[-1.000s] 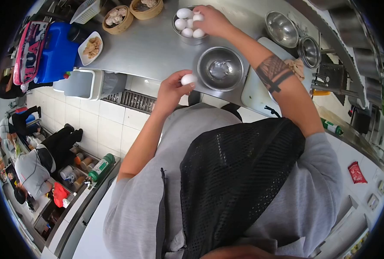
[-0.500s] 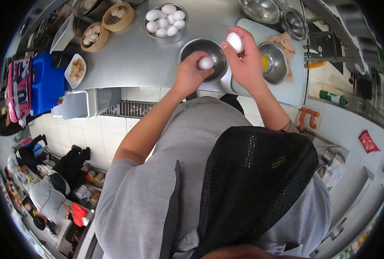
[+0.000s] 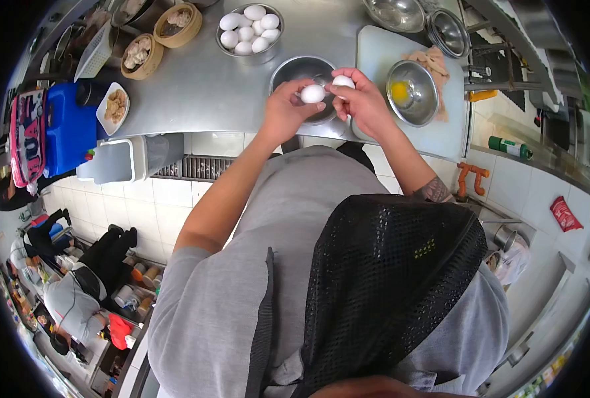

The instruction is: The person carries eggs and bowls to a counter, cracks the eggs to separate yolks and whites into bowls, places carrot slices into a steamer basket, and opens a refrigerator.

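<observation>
Over the front part of a steel bowl (image 3: 283, 71), my left hand (image 3: 288, 109) grips a white egg (image 3: 313, 94). My right hand (image 3: 365, 106) pinches another white egg (image 3: 343, 82) just right of it; the two eggs are close together, and whether they touch is hard to tell. Several white eggs fill a metal bowl (image 3: 250, 56) farther back. On a pale cutting board (image 3: 374, 50) at the right, a second steel bowl (image 3: 422, 106) holds a yellow yolk (image 3: 400, 91), with a beige cloth (image 3: 436, 63) beside it.
Bamboo steamers (image 3: 150, 64) with dumplings and a white dish (image 3: 102, 116) of food stand at the left. Stacked metal bowls (image 3: 449, 33) are at the back right. A grey bin (image 3: 139, 159) is below the counter's left edge. Another person (image 3: 73, 302) works at the lower left.
My right hand went from the egg bowl to beside my left hand, bringing an egg. Both eggs are now over the bowl. The view shifted, and the bowl with the yolk came into sight.
</observation>
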`<state>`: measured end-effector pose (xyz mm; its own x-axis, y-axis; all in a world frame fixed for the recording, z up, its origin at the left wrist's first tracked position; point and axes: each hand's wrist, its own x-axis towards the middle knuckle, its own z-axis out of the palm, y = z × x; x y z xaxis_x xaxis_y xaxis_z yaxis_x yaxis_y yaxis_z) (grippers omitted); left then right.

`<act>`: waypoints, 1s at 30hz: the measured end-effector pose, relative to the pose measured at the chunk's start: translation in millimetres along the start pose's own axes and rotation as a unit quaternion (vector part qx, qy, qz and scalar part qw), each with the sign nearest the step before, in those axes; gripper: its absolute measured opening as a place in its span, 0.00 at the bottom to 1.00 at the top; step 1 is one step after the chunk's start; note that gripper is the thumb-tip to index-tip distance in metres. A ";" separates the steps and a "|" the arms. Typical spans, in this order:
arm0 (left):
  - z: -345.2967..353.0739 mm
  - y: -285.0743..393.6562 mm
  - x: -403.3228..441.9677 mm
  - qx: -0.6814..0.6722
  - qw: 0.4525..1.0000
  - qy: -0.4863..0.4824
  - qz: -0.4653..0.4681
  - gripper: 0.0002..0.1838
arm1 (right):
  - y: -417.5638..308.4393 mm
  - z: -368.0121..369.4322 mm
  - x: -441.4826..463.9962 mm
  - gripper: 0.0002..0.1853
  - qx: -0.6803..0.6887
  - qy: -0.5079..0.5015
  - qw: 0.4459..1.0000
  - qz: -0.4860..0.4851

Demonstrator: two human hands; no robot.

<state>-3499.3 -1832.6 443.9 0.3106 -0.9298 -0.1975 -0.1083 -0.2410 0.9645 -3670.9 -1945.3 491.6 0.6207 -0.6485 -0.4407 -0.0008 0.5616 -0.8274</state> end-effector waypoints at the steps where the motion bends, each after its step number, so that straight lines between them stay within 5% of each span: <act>1: -1.9 0.3 -1.9 -0.002 1.000 0.004 -0.003 0.27 | 0.4 -0.3 2.0 0.13 0.010 -0.002 0.999 0.031; 4: -10.0 5.0 -5.0 -0.160 0.987 -0.010 -0.015 0.26 | 2.0 -16.0 14.1 0.14 0.152 -0.107 0.977 0.100; 6: -17.9 7.4 -5.6 -0.369 0.920 -0.037 -0.128 0.26 | 8.9 -18.4 21.0 0.15 0.175 -0.109 0.972 0.115; 10: -27.4 8.1 -3.1 -0.370 0.912 -0.067 -0.163 0.25 | 18.4 -22.7 24.5 0.19 0.095 -0.147 0.978 0.113; 12: -24.7 18.8 -1.7 -0.124 0.984 -0.045 -0.122 0.25 | 18.2 -18.8 24.0 0.19 0.060 -0.146 0.981 0.116; 19: -24.9 16.6 4.0 -0.024 0.994 -0.056 -0.090 0.23 | 14.0 -9.1 24.4 0.27 -0.157 -0.133 0.977 0.060; 22: -26.0 8.2 9.0 -0.018 0.994 -0.062 -0.088 0.22 | 15.3 -5.7 24.1 0.30 -0.151 -0.117 0.979 0.065; 30: -31.0 10.2 16.8 0.139 0.987 -0.076 -0.016 0.23 | 20.1 4.1 26.6 0.29 -0.314 -0.059 0.947 0.022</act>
<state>-3465.9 -1842.1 455.9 0.1753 -0.9465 -0.2708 -0.3626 -0.3178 0.8761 -3651.2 -1949.1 464.7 0.6929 -0.5482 -0.4684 -0.4722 0.1459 -0.8693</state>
